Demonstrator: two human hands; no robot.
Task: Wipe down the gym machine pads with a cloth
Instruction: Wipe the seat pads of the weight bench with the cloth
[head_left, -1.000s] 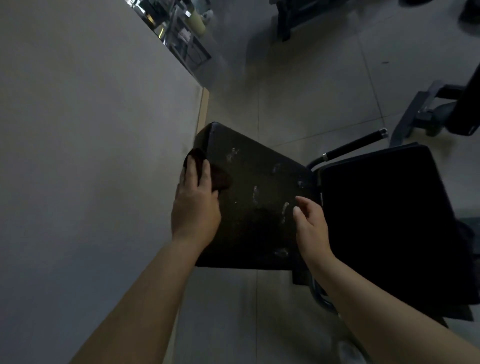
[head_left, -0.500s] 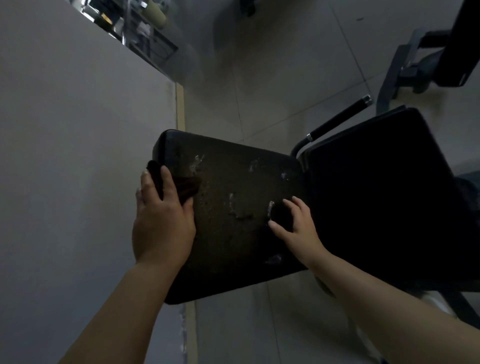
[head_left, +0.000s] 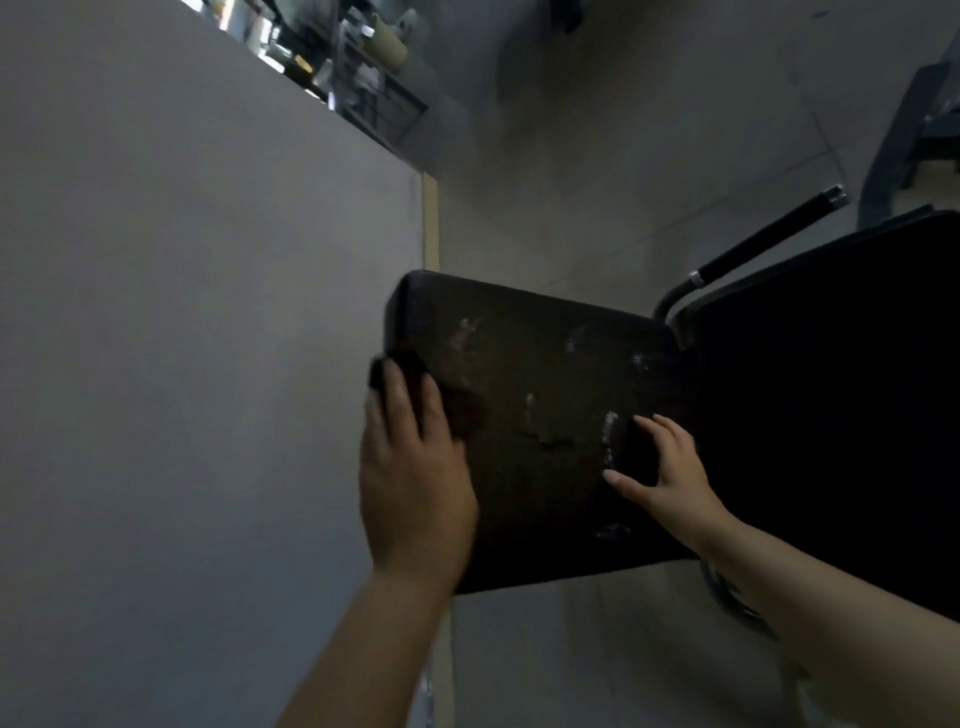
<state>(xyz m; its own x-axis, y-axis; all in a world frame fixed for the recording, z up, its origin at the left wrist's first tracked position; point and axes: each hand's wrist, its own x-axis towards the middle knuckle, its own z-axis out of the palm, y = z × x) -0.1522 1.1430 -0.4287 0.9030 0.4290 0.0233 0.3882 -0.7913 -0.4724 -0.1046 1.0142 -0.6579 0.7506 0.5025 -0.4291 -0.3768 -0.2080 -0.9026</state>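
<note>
A worn black seat pad (head_left: 540, 374) with pale scuffed patches lies in the middle of the view. My left hand (head_left: 413, 467) presses a dark cloth (head_left: 402, 366) flat against the pad's left edge, fingers straight over it. Only the cloth's far end shows past my fingertips. My right hand (head_left: 662, 467) rests on the pad's right side with fingers spread and slightly bent. A second, larger black pad (head_left: 831, 395) adjoins on the right.
A grey wall (head_left: 182, 364) fills the left half, close to the pad. A black-gripped metal handle (head_left: 769, 244) rises behind the pads. Grey machine frame parts (head_left: 914, 130) stand at the far right on the tiled floor (head_left: 597, 156).
My left hand with the cloth has slid along the pad's left edge toward me. The right hand has stayed on the pad's right side. The head camera has shifted.
</note>
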